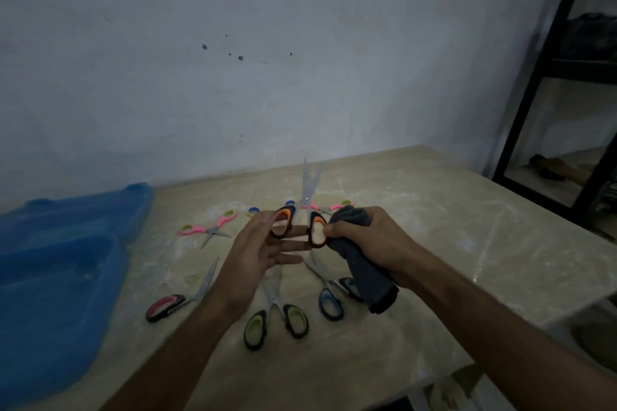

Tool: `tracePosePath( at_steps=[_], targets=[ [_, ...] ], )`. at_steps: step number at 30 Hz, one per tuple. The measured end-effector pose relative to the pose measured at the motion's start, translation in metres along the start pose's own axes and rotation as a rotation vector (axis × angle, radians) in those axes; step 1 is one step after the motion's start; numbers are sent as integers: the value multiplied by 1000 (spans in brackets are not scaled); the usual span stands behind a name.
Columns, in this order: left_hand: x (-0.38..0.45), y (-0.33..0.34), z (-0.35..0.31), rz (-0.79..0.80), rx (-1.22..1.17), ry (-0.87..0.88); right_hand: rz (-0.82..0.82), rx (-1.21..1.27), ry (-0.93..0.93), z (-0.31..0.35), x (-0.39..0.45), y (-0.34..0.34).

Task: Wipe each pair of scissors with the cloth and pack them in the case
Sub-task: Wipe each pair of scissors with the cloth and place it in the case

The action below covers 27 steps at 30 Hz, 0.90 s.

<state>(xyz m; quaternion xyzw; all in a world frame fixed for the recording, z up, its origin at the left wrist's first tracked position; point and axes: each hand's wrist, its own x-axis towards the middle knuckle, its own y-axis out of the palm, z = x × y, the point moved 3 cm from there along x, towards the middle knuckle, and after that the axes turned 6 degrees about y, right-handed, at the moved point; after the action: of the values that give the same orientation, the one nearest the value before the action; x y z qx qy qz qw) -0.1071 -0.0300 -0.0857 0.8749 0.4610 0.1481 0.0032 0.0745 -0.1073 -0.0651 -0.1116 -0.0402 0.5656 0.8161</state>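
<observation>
Orange-handled scissors are standing upright in the air above the table, blades pointing up and slightly apart. The left hand is holding one handle loop with its fingers mostly spread open. The right hand is gripping a dark cloth and touching the other loop. Other scissors are lying below, and a blue case is sitting open at the left.

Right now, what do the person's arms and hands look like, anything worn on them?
Both forearms are bare as far as the frame shows: no sleeves are in view. The left hand and right hand wear no gloves, and no rings, watch or wristband can be made out. The picture is dim and slightly blurred, so finer marks cannot be told.
</observation>
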Motion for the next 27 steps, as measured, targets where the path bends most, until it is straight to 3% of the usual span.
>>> tracePosePath(
  at_steps=[2, 4, 6, 9, 11, 17, 19, 21, 23, 25, 27],
  targets=[
    [-3, -8, -2, -12, 211, 115, -24, 6, 6, 0, 0, -6],
    [-9, -12, -12, -45, 725, 413, -42, 28, 22, 0, 0, -9],
    [-14, -1, -20, 19, 1180, 755, -50, 30, 38, 1, 0, -9],
    [-12, 16, -20, 117, 1492, 871, -43, -1, 48, 5, 0, -7],
    [-7, 21, -14, 129, 1573, 898, -15, 1, 54, 9, -2, -3],
    [-6, 15, -6, 50, 1441, 1102, 15, 7, 9, 14, -4, 1],
    [-2, 13, -9, 5, 1339, 1066, 16, 41, -10, 18, -6, 2],
    [6, 8, -18, -139, 1091, 869, -1, 90, -33, 21, -6, -2],
    [16, -4, -19, -262, 666, 557, -67, 98, -38, 19, -2, -11],
    [26, -16, -9, -328, 294, 288, -116, 84, -15, 11, 2, -21],
    [33, -27, 3, -363, 75, 120, -145, 50, -5, 2, 1, -25]
  ],
)
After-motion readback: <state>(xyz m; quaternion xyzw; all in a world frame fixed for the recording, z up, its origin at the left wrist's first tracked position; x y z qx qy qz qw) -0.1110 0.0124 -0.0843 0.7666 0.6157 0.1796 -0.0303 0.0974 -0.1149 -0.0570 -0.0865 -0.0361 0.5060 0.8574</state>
